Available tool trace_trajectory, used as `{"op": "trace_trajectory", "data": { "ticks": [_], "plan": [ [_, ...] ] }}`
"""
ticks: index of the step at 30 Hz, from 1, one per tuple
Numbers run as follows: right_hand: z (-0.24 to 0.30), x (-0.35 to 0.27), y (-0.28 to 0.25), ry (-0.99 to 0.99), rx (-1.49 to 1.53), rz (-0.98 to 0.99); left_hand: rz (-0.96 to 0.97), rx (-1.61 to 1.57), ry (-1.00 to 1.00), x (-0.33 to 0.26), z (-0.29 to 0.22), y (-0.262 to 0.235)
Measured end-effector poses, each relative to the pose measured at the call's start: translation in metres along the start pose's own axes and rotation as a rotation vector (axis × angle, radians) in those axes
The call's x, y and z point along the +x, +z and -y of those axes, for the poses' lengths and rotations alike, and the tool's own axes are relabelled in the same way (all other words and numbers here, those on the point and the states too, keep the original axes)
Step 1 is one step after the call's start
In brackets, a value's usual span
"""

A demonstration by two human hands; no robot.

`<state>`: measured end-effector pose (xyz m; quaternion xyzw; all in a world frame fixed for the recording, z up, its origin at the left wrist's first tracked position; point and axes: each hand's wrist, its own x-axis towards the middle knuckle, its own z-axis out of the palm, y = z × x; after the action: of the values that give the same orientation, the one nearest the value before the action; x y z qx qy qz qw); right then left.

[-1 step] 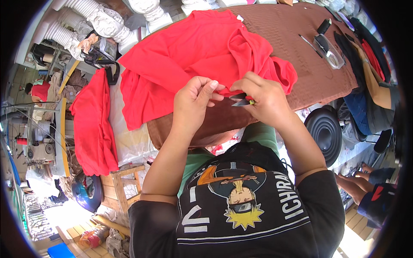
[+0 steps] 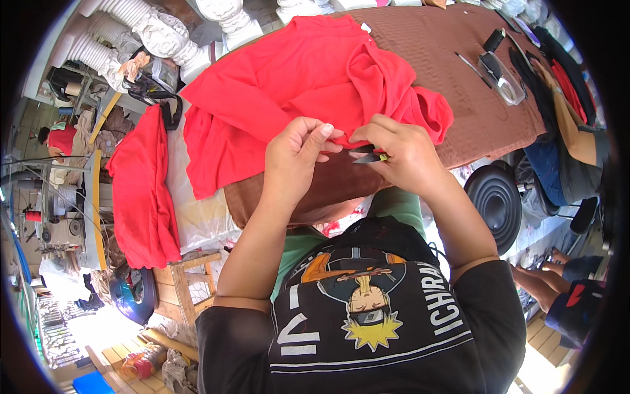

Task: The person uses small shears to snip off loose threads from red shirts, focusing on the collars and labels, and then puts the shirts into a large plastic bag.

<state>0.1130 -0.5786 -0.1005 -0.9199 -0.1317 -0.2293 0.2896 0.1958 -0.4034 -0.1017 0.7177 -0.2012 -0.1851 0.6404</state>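
A red long-sleeved garment (image 2: 275, 85) lies spread and partly bunched on the brown cloth-covered table. Thumb and fingers of my left hand (image 2: 298, 150) pinch its near edge. My right hand (image 2: 407, 152) is closed round small thread snips (image 2: 373, 157), whose dark, pointed blades face left, just below the pinched edge. The right fingertips also touch the red fabric beside the left hand. Whether the blades touch any thread is too small to tell.
Another red garment (image 2: 143, 190) hangs over the table's left end. Clear glasses (image 2: 502, 79) and a pen (image 2: 472, 69) lie at the right. Another person's arm (image 2: 574, 125) reaches in there. A round black stool (image 2: 493, 207) stands below, and white ornate columns (image 2: 157, 33) line the back.
My right hand and the snips have shifted very slightly, and the fabric by its fingertips has moved a little. My left hand stays in place.
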Motion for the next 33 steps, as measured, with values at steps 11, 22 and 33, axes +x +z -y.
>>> {"op": "trace_trajectory", "data": {
  "ticks": [11, 22, 33],
  "plan": [
    [0.000, 0.007, -0.018, 0.013, 0.187, 0.009, 0.042, 0.022, 0.034, -0.004, -0.001, 0.001],
    [-0.002, 0.010, -0.020, -0.010, 0.096, -0.022, 0.256, 0.282, 0.593, -0.016, -0.048, -0.027],
    [-0.012, 0.008, -0.043, 0.202, 0.202, -0.280, 0.005, 0.255, 0.689, -0.027, -0.065, -0.043]
  ]
}}
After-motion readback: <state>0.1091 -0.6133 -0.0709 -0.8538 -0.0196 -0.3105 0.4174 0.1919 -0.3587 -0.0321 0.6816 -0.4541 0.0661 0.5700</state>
